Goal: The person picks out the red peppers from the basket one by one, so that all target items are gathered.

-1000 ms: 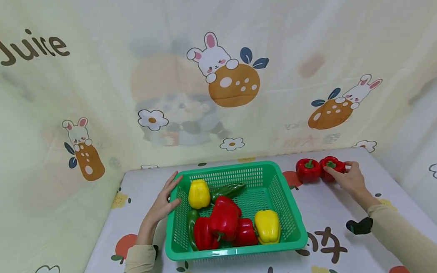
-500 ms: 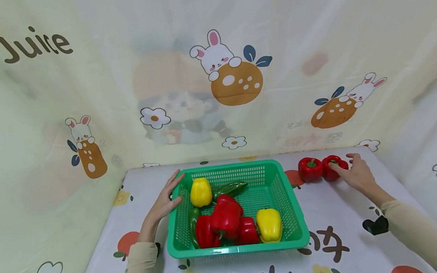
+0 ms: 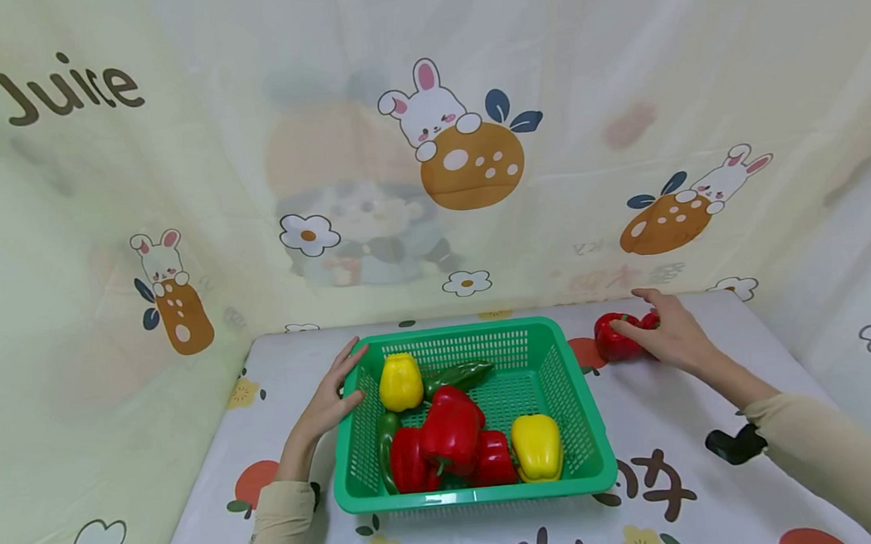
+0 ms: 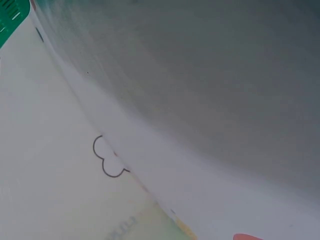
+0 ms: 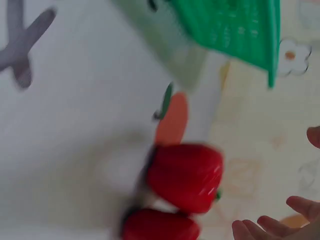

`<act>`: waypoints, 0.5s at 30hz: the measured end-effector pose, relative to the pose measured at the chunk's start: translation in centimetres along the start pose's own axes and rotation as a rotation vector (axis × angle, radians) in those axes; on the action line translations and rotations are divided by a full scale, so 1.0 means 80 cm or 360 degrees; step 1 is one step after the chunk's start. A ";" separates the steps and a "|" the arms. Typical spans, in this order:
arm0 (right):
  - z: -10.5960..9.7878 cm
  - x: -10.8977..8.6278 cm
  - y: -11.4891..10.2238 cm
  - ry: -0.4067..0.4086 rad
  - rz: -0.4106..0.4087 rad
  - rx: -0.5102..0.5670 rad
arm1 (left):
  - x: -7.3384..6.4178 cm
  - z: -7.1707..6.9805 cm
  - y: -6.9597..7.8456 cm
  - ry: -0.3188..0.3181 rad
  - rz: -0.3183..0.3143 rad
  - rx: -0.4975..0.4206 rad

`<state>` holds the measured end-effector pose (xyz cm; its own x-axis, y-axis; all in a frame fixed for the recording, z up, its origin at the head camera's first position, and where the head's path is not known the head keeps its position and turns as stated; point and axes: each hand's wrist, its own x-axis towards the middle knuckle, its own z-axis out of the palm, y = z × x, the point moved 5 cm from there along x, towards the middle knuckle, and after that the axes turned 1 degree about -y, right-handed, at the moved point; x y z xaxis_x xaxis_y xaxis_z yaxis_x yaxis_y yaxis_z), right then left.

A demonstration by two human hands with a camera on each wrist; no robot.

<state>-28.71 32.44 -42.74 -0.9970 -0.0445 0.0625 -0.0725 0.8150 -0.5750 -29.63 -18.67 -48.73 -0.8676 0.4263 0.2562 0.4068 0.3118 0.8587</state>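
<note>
A green plastic basket [image 3: 476, 496] stands mid-table. Its load is two yellow bell peppers [image 3: 401, 382], two long green chili peppers [image 3: 458, 376] and several red bell peppers [image 3: 453, 429]. My left hand [image 3: 327, 402] rests on the basket's left rim, fingers straight and thumb over the edge. To the right of the basket, two red bell peppers sit side by side on the cloth. My right hand [image 3: 667, 333] is over this pair, thumb and fingers spread. It partly hides the outer bell pepper [image 5: 161, 225] and overlaps the inner bell pepper [image 3: 616, 340] in the head view.
A white printed cloth [image 3: 638, 409] covers the table. Behind and at the sides hangs a pale printed curtain [image 3: 562, 131] with rabbits and flowers. The left wrist view shows mostly cloth and a basket corner [image 4: 11, 17].
My right hand has let go of the outer red bell pepper, drawn back right, then moved left over the pair. The left hand stays at the basket rim.
</note>
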 end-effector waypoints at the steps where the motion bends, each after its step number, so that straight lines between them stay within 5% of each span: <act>1: 0.003 -0.001 -0.009 -0.0027 -0.0019 0.0014 | -0.001 0.000 0.007 -0.0003 -0.0005 -0.0006; 5: 0.014 -0.005 -0.047 -0.0109 -0.0155 0.0077 | -0.001 -0.001 0.014 -0.0010 -0.0004 0.0008; 15: 0.064 -0.031 -0.142 -0.0445 -0.0613 0.0225 | 0.001 -0.002 -0.023 0.0012 0.0002 0.0016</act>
<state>-25.53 20.29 -40.55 -0.8644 -0.4960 0.0824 -0.4205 0.6233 -0.6593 -30.47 -19.36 -50.23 -0.8692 0.4201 0.2608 0.4107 0.3197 0.8539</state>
